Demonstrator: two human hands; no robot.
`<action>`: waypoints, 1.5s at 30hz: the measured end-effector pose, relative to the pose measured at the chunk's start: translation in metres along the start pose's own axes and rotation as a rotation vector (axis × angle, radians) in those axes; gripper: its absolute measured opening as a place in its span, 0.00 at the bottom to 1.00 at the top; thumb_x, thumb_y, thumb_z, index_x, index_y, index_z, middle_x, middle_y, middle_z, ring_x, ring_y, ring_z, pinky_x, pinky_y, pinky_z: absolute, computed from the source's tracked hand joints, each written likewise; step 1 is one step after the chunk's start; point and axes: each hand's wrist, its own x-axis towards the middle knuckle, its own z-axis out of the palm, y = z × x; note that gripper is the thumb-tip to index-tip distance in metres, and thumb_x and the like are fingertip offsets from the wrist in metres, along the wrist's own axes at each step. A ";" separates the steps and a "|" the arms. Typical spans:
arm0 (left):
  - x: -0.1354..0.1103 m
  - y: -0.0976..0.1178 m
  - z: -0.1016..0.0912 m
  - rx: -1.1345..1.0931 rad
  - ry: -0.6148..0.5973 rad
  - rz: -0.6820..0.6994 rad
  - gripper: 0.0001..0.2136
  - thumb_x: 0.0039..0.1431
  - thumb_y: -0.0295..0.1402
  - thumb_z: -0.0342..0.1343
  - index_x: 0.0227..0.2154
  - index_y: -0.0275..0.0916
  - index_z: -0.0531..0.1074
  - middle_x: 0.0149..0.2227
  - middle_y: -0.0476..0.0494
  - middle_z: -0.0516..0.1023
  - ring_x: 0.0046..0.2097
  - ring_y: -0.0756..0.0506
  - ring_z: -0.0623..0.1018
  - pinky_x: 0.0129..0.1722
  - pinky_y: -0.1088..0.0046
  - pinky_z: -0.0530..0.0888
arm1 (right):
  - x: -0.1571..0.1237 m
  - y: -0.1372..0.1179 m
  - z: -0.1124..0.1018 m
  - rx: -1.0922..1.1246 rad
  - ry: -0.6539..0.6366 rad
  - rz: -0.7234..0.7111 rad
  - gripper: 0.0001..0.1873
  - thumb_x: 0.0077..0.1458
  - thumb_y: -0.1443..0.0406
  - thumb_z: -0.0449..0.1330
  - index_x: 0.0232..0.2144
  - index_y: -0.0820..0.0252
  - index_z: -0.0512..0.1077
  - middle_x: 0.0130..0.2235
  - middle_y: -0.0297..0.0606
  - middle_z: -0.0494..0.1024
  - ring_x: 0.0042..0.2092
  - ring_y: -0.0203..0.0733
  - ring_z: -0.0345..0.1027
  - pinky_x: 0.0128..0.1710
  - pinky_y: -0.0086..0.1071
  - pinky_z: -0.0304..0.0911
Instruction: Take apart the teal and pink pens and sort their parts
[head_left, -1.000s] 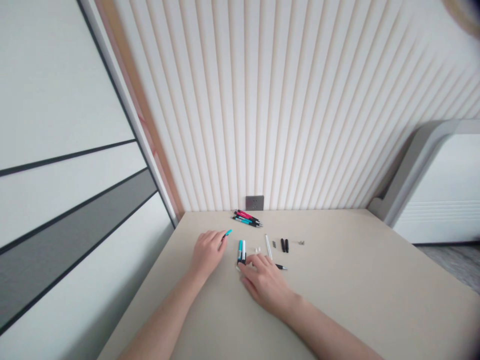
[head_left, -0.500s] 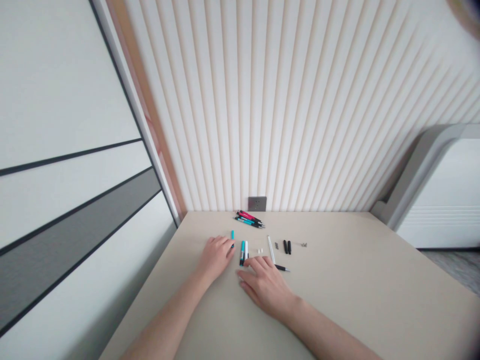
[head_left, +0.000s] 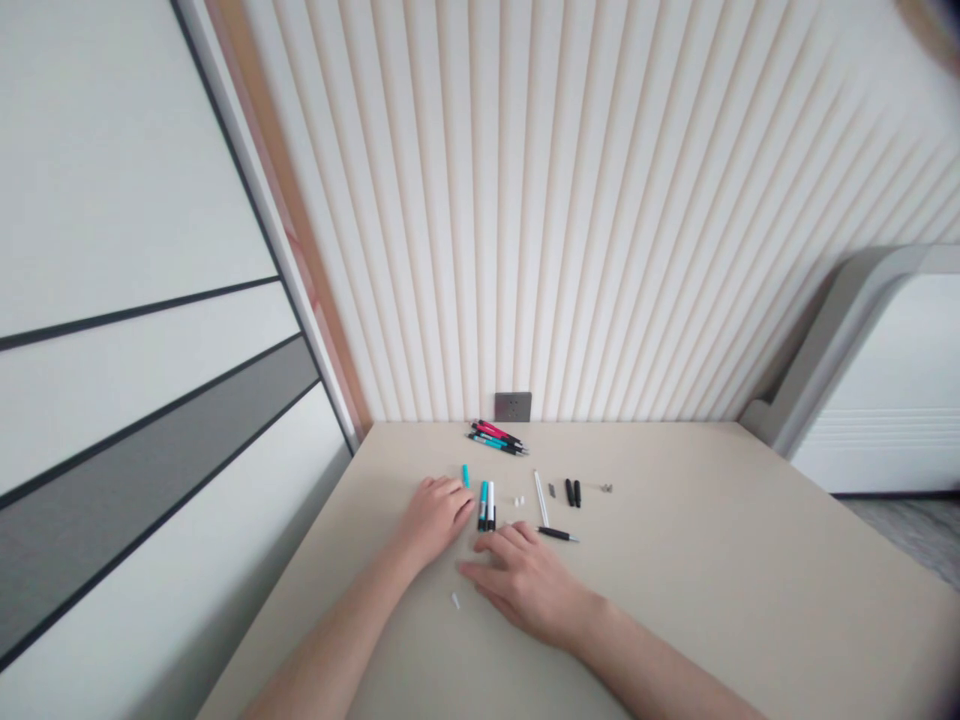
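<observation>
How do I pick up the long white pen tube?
Pinch the middle of the white pen barrel from above, using your right hand, since it's closest. The barrel lies flat and is thin, so a finger and thumb should fit on its two long sides. Its middle is also away from the black-tipped pen part near its lower end.

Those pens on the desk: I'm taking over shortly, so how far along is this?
Done: a white barrel, two black pieces and a black-tipped section lie apart. In hand: nothing gripped; the left hand and right hand rest beside a teal barrel and a white-and-black barrel. Left: a pen bundle by the wall socket looks whole.
</observation>
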 end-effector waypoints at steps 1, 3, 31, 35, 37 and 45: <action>0.000 0.000 0.000 0.002 -0.005 0.000 0.08 0.64 0.30 0.50 0.34 0.43 0.75 0.33 0.47 0.75 0.38 0.45 0.74 0.39 0.67 0.65 | 0.000 0.000 0.001 -0.003 -0.006 -0.035 0.16 0.65 0.65 0.51 0.54 0.48 0.68 0.49 0.39 0.72 0.48 0.43 0.63 0.50 0.39 0.56; 0.001 0.000 0.002 0.009 -0.010 -0.001 0.08 0.64 0.30 0.50 0.35 0.43 0.75 0.33 0.47 0.75 0.38 0.45 0.74 0.39 0.67 0.65 | 0.001 -0.001 0.003 -0.011 -0.013 -0.093 0.17 0.67 0.66 0.50 0.55 0.47 0.67 0.52 0.38 0.71 0.51 0.42 0.62 0.51 0.38 0.55; -0.001 -0.006 0.007 -0.074 0.035 -0.007 0.12 0.62 0.26 0.48 0.45 0.41 0.74 0.46 0.42 0.76 0.49 0.43 0.74 0.49 0.62 0.71 | -0.001 -0.004 -0.001 0.021 -0.033 -0.173 0.11 0.65 0.66 0.52 0.44 0.56 0.73 0.46 0.36 0.77 0.48 0.37 0.67 0.47 0.32 0.57; 0.000 -0.004 0.005 -0.104 0.033 0.021 0.12 0.61 0.25 0.49 0.44 0.42 0.73 0.45 0.42 0.77 0.48 0.43 0.75 0.49 0.63 0.72 | -0.004 0.003 0.001 0.033 -0.028 -0.138 0.10 0.65 0.67 0.53 0.41 0.57 0.74 0.41 0.35 0.78 0.44 0.36 0.67 0.47 0.30 0.58; 0.000 -0.003 0.003 -0.127 0.034 0.037 0.12 0.61 0.24 0.50 0.44 0.42 0.73 0.43 0.43 0.77 0.47 0.44 0.75 0.49 0.64 0.72 | -0.005 0.006 0.002 0.036 -0.031 -0.124 0.09 0.65 0.67 0.53 0.40 0.56 0.74 0.40 0.34 0.78 0.43 0.36 0.67 0.46 0.31 0.58; 0.000 0.002 -0.004 -0.170 -0.013 0.055 0.11 0.63 0.27 0.48 0.44 0.42 0.73 0.43 0.43 0.76 0.46 0.44 0.74 0.49 0.65 0.72 | -0.006 0.014 0.001 0.010 0.008 -0.002 0.17 0.64 0.70 0.50 0.52 0.53 0.69 0.39 0.36 0.75 0.40 0.40 0.67 0.45 0.33 0.62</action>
